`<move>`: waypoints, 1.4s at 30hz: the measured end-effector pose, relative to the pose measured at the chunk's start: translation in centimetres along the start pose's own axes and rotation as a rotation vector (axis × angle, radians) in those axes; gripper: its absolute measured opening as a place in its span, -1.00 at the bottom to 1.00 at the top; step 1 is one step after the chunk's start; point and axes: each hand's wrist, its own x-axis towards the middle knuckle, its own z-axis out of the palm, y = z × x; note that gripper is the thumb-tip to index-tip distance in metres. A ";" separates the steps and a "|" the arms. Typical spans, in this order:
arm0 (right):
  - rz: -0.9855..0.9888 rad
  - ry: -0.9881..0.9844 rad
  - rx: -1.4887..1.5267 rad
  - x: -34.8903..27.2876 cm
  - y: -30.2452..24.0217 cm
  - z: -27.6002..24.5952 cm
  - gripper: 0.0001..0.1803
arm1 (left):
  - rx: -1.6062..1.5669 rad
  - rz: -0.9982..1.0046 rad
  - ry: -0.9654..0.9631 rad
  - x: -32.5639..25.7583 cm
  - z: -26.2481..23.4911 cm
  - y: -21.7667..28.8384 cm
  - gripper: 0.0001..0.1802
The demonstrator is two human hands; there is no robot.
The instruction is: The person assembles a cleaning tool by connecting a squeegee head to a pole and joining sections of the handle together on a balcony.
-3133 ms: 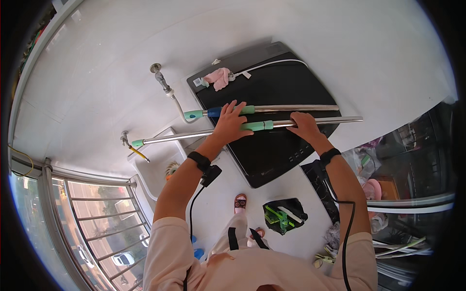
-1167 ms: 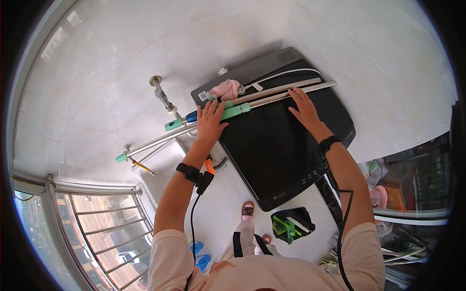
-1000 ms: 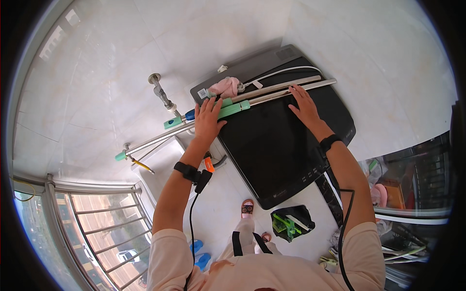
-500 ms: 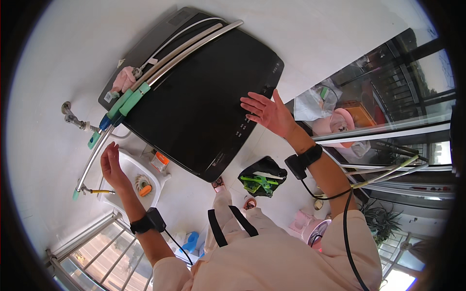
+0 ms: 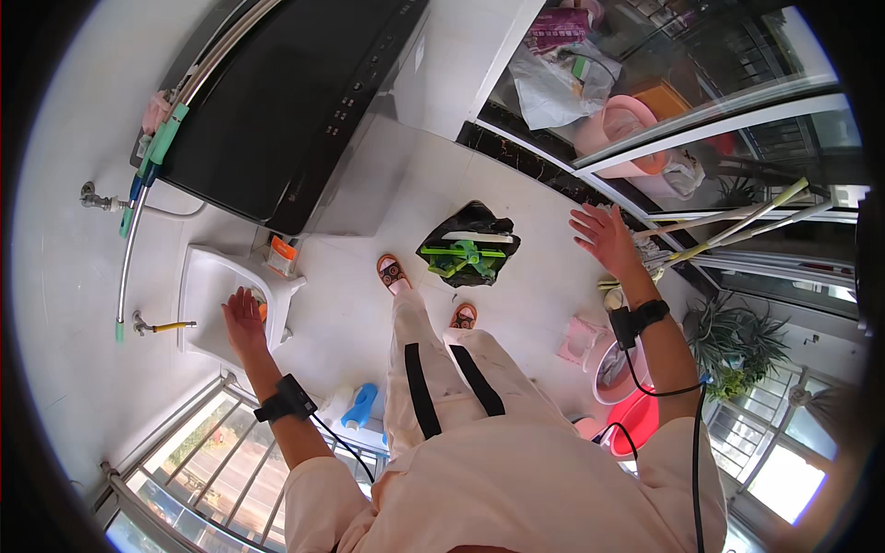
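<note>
One loosely open, empty left hand [image 5: 242, 323] hangs above the washbasin [image 5: 191, 281]; the right hand [image 5: 604, 241], spread, empty, is near the mop handles [image 5: 742, 224]. Metal poles [image 5: 129, 249] overhang the washing machine [image 5: 267, 120], probably light, stiff, slippery; I'd grip the green sleeve [image 5: 166, 138].

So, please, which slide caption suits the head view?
Empty left hand and right hand apart; a black plastic bag of green plastic pieces lies on white floor.

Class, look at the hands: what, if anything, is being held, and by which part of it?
Nothing is held: the left hand and right hand both look empty. The poles lie on the black appliance.
</note>
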 end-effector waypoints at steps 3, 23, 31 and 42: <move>0.039 0.106 -0.080 -3.9 2.7 -4.6 -0.26 | -0.055 -0.063 0.203 -3.9 -2.4 -2.1 -0.51; 0.399 -0.275 -0.551 -0.2 15.1 7.4 -0.58 | -0.385 -0.089 0.436 -14.2 -12.7 -2.2 -0.69; 0.392 -0.599 -0.850 4.3 24.4 32.6 -0.65 | -0.519 -0.070 0.522 -10.5 -24.2 0.3 -0.73; -0.165 -0.938 -1.035 13.7 46.2 64.9 -0.55 | -0.554 -0.221 0.484 3.0 -38.2 5.5 -0.77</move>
